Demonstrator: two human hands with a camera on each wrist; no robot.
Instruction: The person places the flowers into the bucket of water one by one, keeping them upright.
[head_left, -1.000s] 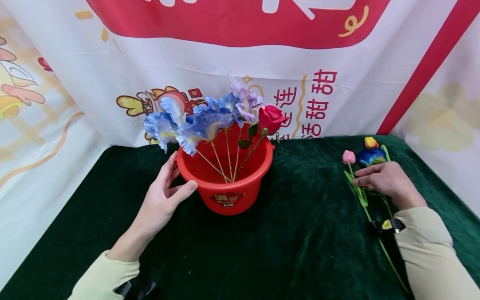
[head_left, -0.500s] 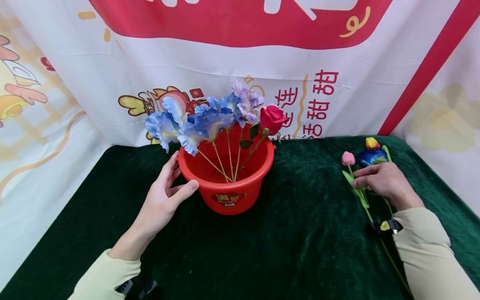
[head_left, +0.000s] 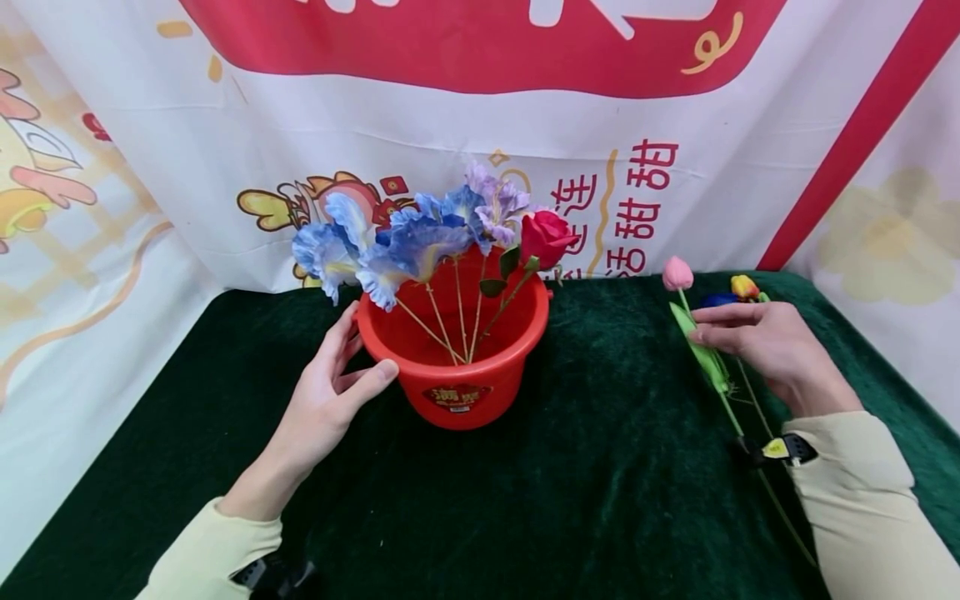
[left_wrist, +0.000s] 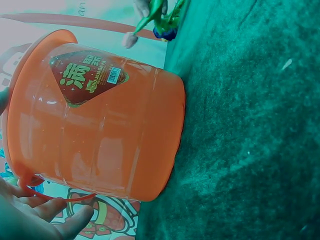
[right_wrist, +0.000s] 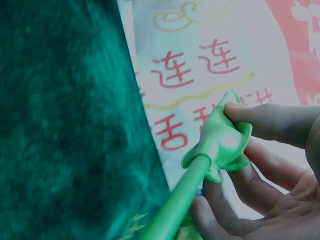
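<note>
My left hand [head_left: 330,392] rests against the left side of a red plastic bucket [head_left: 465,400], thumb on the front rim and fingers spread along the outside. In the left wrist view the fingers [left_wrist: 75,220] lie by its thin handle [left_wrist: 75,199]. Blue irises [head_left: 412,246], a lilac iris [head_left: 498,204] and a red rose [head_left: 546,239] lean in the bucket. At the right, my right hand [head_left: 772,346] pinches an artificial pink tulip [head_left: 677,273] by its green leaves. Its tilted stem [right_wrist: 175,200] runs down toward my sleeve.
Beyond my right hand lie a yellow-orange tulip [head_left: 744,287] and a blue flower [head_left: 718,299], mostly hidden. The dark green cloth [head_left: 600,467] covers the table. A printed white backdrop [head_left: 450,125] stands close behind the bucket.
My right hand has lifted the pink tulip's head up and slightly left, away from the other flowers. My left hand and the bucket stay in place.
</note>
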